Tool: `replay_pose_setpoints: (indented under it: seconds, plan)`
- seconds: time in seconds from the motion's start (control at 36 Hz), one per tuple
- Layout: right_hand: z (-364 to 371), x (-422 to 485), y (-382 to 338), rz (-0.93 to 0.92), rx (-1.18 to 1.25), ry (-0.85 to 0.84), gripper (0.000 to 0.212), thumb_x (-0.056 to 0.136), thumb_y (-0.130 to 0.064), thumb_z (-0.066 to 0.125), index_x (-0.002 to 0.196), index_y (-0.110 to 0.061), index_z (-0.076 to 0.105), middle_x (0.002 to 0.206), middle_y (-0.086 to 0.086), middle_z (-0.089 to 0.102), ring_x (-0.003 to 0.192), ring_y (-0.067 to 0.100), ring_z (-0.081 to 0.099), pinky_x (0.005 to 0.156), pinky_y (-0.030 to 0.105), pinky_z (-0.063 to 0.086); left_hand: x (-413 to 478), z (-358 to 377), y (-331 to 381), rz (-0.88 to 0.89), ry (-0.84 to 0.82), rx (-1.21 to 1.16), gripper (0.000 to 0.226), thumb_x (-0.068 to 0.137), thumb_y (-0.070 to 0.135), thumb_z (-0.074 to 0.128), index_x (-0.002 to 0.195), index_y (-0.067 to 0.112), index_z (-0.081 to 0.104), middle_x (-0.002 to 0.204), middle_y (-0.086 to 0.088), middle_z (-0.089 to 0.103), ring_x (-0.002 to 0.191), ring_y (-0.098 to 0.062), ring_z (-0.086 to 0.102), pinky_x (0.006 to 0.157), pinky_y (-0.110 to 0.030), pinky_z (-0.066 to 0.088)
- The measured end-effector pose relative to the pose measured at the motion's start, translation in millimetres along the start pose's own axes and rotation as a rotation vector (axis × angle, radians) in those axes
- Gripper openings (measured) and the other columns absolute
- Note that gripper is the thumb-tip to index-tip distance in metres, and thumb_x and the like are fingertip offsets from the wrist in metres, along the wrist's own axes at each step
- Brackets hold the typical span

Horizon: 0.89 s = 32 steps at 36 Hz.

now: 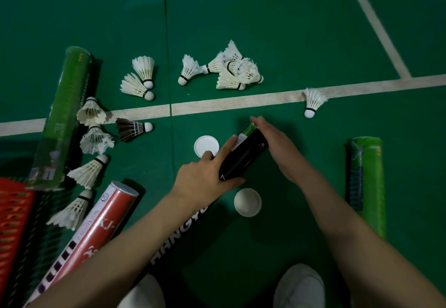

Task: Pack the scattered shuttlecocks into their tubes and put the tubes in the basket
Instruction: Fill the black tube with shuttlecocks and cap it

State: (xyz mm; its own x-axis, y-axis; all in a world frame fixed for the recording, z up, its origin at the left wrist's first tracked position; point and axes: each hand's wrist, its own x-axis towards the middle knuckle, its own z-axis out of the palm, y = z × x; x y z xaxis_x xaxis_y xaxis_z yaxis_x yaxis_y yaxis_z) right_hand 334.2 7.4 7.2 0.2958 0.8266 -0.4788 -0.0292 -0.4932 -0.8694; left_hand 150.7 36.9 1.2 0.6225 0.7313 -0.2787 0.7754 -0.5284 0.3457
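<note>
White shoes [299,286] sat at the bottom edge, and from beside them the person's forearms reached out to the black tube [243,155], held at a slant over the green floor [289,30]. The left hand [205,177] gripped the near end of the black tube, thumb under it and forefinger stretched up its side. The right hand [275,146] lay against the far, green-banded end with fingers nearly straight, pressing rather than clenching, its thumb hidden. Two white caps lay on the floor, one [205,142] just left of the black tube and the other [247,202] just short of its near end, so the black tube looked uncapped; whether anything was inside could not be told. Packing looked barely begun. The shuttlecocks [226,82] lay loose: a heap beyond the black tube, a pair beyond and to its left, one alone beyond and to its right, and a dark-feathered one with a string of white ones well to its left. Also well to its left lay a green tube [62,119], its near end seemingly propped on the rim of the red basket [12,211], and a capped red-and-white tube [96,230]; a second green tube [366,182] lay well to the right. No tube showed inside the part of the basket in view, so filling, capping and loading all seemed left to do.
</note>
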Motion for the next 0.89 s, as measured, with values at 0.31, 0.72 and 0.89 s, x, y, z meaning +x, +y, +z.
replay_pose_setpoints:
  seconds: [0.31,0.72,0.89]
  plan:
    - [-46.1,44.3,14.0,-0.042,-0.081,0.447,0.022,0.096,-0.025,0.049,0.113,-0.015,0.058,0.114,0.005,0.057,0.102,0.016,0.052,0.085,0.025,0.04,41.0,4.1,10.5,-0.01,-0.123,-0.031,0.088,0.08,0.073,0.047,0.145,0.051,-0.008,0.101,-0.004,0.05,0.094,-0.032,0.058,0.072,-0.033,0.043]
    - [-115.2,110.8,23.0,0.109,-0.56,0.444,0.078,0.089,-0.002,0.05,0.151,-0.031,0.012,0.158,-0.01,-0.01,0.145,0.024,-0.003,0.115,0.043,0.021,67.1,13.5,19.0,-0.002,-0.188,-0.055,0.089,0.08,0.073,0.047,0.145,0.051,-0.009,0.11,-0.005,0.055,0.1,-0.029,0.06,0.08,-0.035,0.048]
    - [-122.5,124.8,29.1,0.182,-0.685,0.444,0.074,0.086,-0.005,0.056,0.148,-0.019,0.018,0.151,0.007,0.026,0.137,0.033,0.022,0.107,0.05,0.03,66.7,9.9,10.6,-0.015,-0.197,-0.062,0.089,0.079,0.073,0.048,0.144,0.052,-0.01,0.111,-0.003,0.055,0.102,-0.028,0.059,0.082,-0.035,0.048]
